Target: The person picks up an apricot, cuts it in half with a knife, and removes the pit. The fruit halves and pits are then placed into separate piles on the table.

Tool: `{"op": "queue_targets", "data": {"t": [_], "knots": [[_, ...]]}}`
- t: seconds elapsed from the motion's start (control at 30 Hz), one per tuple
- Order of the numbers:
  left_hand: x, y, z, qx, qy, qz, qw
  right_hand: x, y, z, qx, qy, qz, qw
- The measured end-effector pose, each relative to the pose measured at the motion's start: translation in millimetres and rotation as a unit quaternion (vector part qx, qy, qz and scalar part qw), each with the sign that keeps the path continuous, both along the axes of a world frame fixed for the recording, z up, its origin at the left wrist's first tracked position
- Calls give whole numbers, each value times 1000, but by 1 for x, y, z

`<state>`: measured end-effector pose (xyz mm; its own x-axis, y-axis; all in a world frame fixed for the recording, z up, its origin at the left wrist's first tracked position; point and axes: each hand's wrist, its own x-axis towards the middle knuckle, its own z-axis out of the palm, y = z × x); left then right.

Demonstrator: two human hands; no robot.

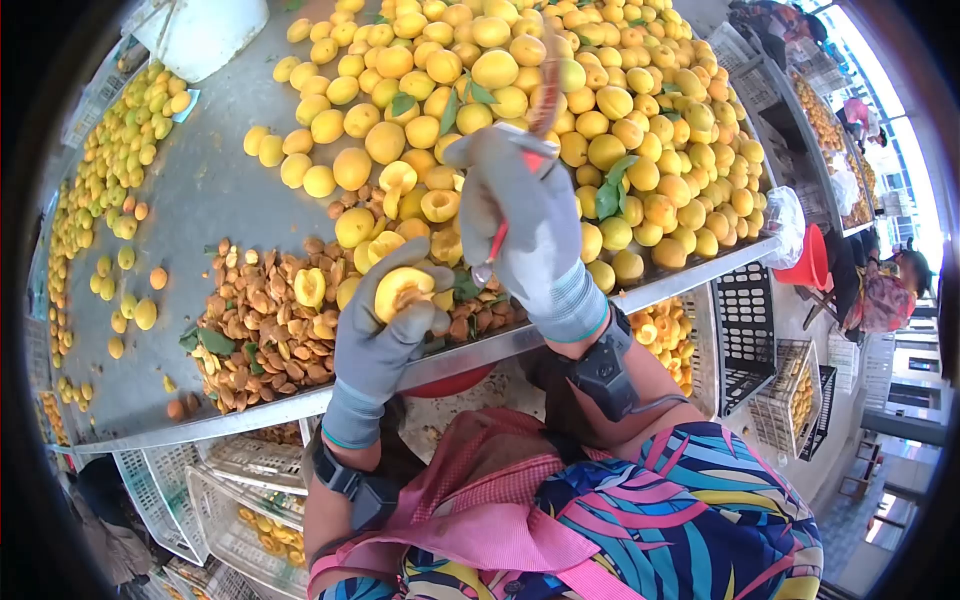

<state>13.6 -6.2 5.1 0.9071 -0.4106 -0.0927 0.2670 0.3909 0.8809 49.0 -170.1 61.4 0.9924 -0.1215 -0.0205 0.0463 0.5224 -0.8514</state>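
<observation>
My left hand, in a grey coated glove, is closed round a cut apricot half with its hollow facing up. To its right, my right hand, gloved the same way, grips a slim red-handled tool. The tool's lower tip points down toward the fruit, and its blurred upper end sticks up above the fist; its exact kind I cannot tell. Below and left of the hands lies a heap of brown apricot pits. Several cut apricots rest just beyond my left fingers.
A big pile of whole apricots covers the far side of the metal table. Greener fruit lines its left side. A white bucket stands at the back left. Crates sit below the edge, and a person is at right.
</observation>
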Motion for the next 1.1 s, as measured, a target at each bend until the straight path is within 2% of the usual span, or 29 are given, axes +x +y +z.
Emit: {"op": "queue_targets", "data": {"t": [0.03, 0.1, 0.13, 0.17, 0.2, 0.27, 0.3, 0.33, 0.37, 0.43, 0.47, 0.53, 0.63, 0.77, 0.83, 0.97, 1.03, 1.1], "knots": [[2, 3, -1, 2, -3, 0, 1000, -1, 0, 2, -61, 40, 29, 997], [5, 8, -2, 143, -130, 45, 980, -6, 4, -1, -30, 81, 68, 994], [5, 10, 0, 189, -112, 66, 973, -9, 10, 0, -74, 119, 99, 985], [5, 12, -3, 191, -112, 67, 973, -11, 13, 0, -118, 156, 131, 972], [5, 14, -9, 181, -108, 88, 974, -11, 13, -7, -159, 141, 170, 962], [6, 16, -11, 174, -106, 110, 973, -15, 17, -9, -185, 152, 209, 948], [9, 14, -11, 196, -150, 139, 959, -18, 19, -11, -212, 165, 246, 931], [10, 14, -10, 218, -193, 167, 942, -18, 26, -39, -193, 101, 219, 951], [9, 14, -8, 220, -193, 165, 942, -19, 28, -40, -190, 102, 219, 952], [9, 12, -2, 233, -189, 135, 944, -19, 27, -39, -92, 123, 249, 956], [9, 12, -2, 232, -190, 132, 945, -19, 25, -35, -92, 124, 246, 957], [8, 13, -2, 265, -195, 131, 935, -20, 19, -24, -59, 194, 309, 929], [7, 12, -1, 235, -206, 139, 940, -22, 22, -33, -72, 166, 320, 930], [5, 12, -4, 252, -240, 146, 926, -22, 19, -32, -110, 174, 348, 914], [4, 11, -3, 279, -247, 164, 914, -22, 22, -42, -23, 142, 345, 928], [3, 9, -9, 313, -249, 169, 901, -23, 17, -40, -25, 149, 347, 926], [3, 5, -10, 333, -301, 186, 874, -24, 18, -37, 0, 137, 351, 926], [2, -2, -8, 346, -301, 201, 866, -23, 18, -44, 6, 135, 356, 924]]}}
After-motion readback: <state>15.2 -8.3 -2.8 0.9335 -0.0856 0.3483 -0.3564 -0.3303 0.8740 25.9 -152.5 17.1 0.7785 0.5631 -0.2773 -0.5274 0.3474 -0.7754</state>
